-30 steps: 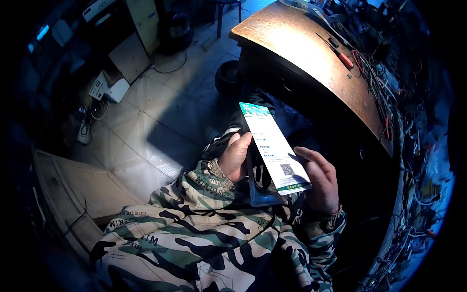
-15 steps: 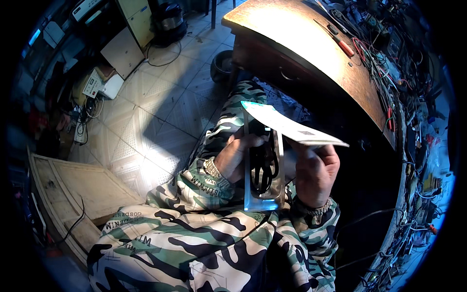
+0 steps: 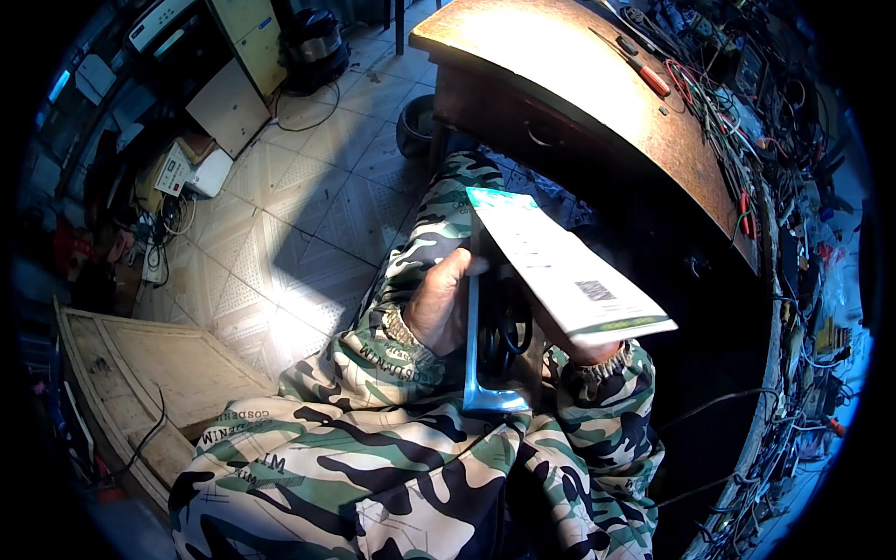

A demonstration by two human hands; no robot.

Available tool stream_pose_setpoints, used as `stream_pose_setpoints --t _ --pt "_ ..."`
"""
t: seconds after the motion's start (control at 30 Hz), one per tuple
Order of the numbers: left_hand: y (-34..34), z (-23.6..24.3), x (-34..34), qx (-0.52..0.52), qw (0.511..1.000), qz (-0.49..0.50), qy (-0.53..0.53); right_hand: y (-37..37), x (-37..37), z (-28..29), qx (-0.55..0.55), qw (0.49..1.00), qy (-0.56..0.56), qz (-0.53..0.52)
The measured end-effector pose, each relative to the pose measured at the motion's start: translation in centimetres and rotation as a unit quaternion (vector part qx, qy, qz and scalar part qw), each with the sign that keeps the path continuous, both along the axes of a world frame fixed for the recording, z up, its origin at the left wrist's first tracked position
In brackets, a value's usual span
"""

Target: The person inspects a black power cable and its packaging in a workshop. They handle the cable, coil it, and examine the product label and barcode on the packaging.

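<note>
A clear plastic pack (image 3: 495, 401) with a bluish, shiny edge is held over my lap. Inside it lies a coiled black cable (image 3: 515, 331). My left hand (image 3: 439, 301) grips the pack's left side, thumb along the edge and the other fingers hidden behind it. A white card (image 3: 569, 261) with a turquoise corner, a dark printed patch and a green strip slants across the pack's right side. Under the card's lower end is my right hand (image 3: 597, 354); only a little of it shows, and its fingers are covered by the card.
A wooden desk (image 3: 523, 47) stands ahead on the right, with a red-handled screwdriver (image 3: 653, 79) on it. Tangled wires (image 3: 737, 140) crowd its right side. On the left lies a pale wooden panel (image 3: 168, 364). A dark round bin (image 3: 415, 126) stands by the desk.
The white card has tipped so its printed face shows more broadly, and its lower end has dropped. It now covers most of my right hand. My left thumb has drawn back to the pack's edge.
</note>
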State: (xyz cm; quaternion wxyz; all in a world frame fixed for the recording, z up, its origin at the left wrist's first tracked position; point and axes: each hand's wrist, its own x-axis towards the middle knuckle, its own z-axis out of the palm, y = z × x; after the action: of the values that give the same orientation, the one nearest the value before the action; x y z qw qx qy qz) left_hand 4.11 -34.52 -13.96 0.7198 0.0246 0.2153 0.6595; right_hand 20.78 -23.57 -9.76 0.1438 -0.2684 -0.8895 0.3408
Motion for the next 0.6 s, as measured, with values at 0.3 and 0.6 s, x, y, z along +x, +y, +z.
stream_pose_setpoints --t 0.3,0.6 --pt "0.8 -2.3 0.4 0.072 0.997 -0.013 -0.035 -0.7 -1.1 1.0 -0.096 0.988 0.125 -0.006" --pt "0.6 -1.5 1.0 0.034 0.997 0.05 0.041 -3.1 -1.6 -1.4 0.186 0.974 0.079 -0.103"
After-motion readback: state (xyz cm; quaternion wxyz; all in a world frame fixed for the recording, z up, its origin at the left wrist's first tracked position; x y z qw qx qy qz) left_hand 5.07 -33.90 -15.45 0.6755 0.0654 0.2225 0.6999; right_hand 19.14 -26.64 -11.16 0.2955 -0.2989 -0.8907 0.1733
